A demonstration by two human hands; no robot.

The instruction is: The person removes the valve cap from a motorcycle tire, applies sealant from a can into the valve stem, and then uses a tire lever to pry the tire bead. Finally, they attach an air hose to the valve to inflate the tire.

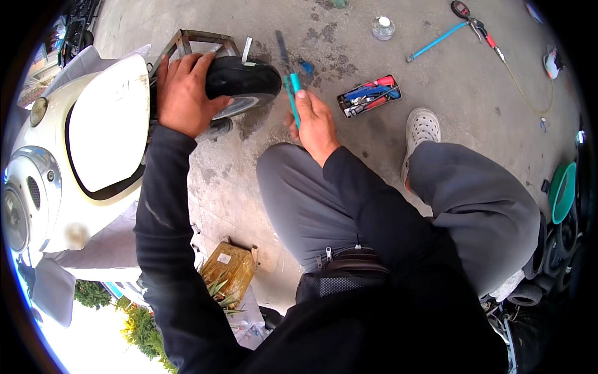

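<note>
My left hand (185, 93) is laid over the black scooter tyre (242, 80), its fingers curled across the top and its thumb against the sidewall. To the right of the tyre, my right hand (313, 124) is closed around a teal-handled tool (295, 98). A long, flat grey blade (282, 48) points away from its handle; the exact kind of tool is unclear. The tyre belongs to a cream-coloured scooter (107, 128) at the left. A rusty metal frame (187, 41) stands just behind the wheel.
An open tool box (371, 96) lies right of my right hand. Farther off are a clear bottle (383, 28) and an air inflator gun (478, 26) with a blue hose (437, 42). A teal basin (563, 193) stands far right. A brown taped package (229, 269) sits beside my left forearm.
</note>
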